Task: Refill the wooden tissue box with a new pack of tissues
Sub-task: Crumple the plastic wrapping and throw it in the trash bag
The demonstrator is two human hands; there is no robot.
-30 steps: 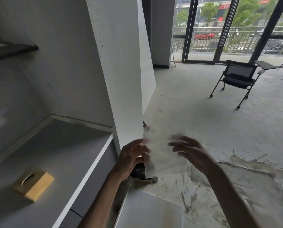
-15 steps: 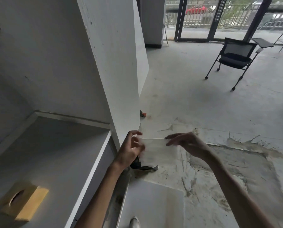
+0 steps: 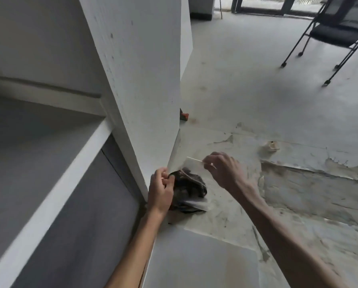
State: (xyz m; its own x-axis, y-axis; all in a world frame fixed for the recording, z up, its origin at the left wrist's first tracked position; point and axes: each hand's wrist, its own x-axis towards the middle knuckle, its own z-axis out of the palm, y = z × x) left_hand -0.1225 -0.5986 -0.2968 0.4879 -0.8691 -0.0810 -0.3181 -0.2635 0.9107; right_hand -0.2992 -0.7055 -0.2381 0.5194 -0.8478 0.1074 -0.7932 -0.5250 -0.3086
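A thin clear plastic wrapper (image 3: 191,164) is stretched between my two hands, low over the floor. My right hand (image 3: 224,171) pinches its upper right edge with thumb and fingertips. My left hand (image 3: 160,190) pinches the left end, right at the rim of a crumpled dark bag (image 3: 189,189) that lies on the floor against the foot of the white upright panel (image 3: 136,80). The wrapper hangs just above the bag's opening. A white scrap (image 3: 196,203) shows at the bag's near side. The wooden tissue box is out of view.
A grey shelf unit (image 3: 49,194) fills the left. A white board (image 3: 201,260) lies flat on the floor near my arms. A black folding chair (image 3: 336,32) stands at the far right, and a small red object (image 3: 184,115) sits behind the panel. The concrete floor is stained and patchy.
My view has tipped down and right, so the wooden box on the shelf has left the frame. Both hands have lowered the wrapper from chest height to the dark bag.
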